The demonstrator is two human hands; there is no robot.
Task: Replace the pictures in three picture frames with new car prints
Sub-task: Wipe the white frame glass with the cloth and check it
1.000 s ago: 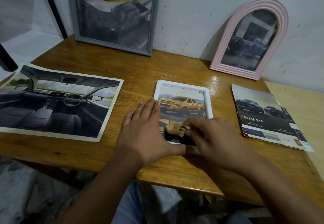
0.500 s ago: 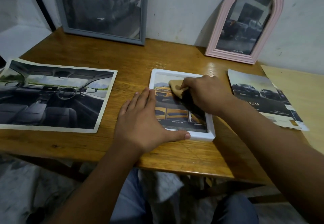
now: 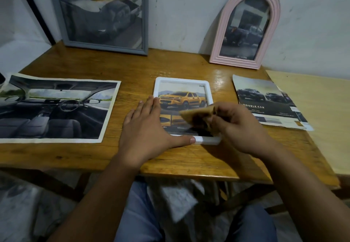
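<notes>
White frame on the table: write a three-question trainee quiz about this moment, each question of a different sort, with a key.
1. True or false: the white frame lies flat on the wooden table with a yellow pickup print in it.
2. What does the right hand hold? A) a tan cloth B) a screwdriver C) a pen
3. Fill in: the left hand lies flat at the frame's ____ edge, thumb along its near rim.

Key
1. True.
2. A: the fingers grip a tan cloth over the frame's lower part.
3. Left.
</notes>
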